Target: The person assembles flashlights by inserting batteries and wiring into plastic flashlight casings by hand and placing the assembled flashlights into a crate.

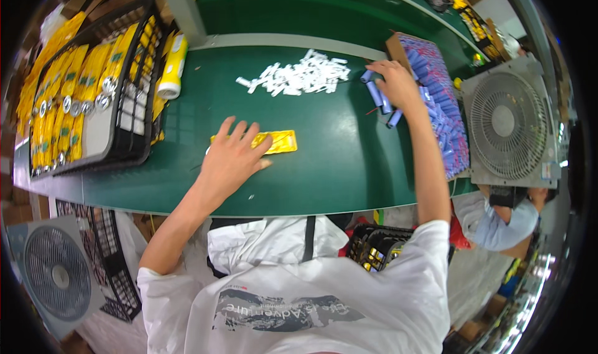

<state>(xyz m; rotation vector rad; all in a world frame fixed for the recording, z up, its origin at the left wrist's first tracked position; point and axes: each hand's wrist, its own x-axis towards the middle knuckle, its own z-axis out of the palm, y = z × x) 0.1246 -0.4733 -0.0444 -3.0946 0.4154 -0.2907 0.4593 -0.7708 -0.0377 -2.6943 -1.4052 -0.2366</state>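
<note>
My left hand point(233, 158) lies with spread fingers over a flat yellow piece point(283, 141) on the green table. The hand covers the piece's left part, and a thin dark wire shows beside it. Farther right, my right hand point(398, 85) reaches over a few loose purple cylindrical battery cells point(374, 94). Its fingers are apart, and the tips hang at or just above the cells; I cannot tell whether they touch. Beside that hand stands a long cardboard box point(397, 50) full of similar purple cells point(443, 127).
A heap of small white pieces point(299, 77) lies at the table's back middle. A black basket point(134, 80) with yellow flashlight-like parts stands left, next to a yellow-and-white flashlight point(174, 67). Fans point(504, 120) flank the table. Another person's sleeve point(501, 223) shows at right.
</note>
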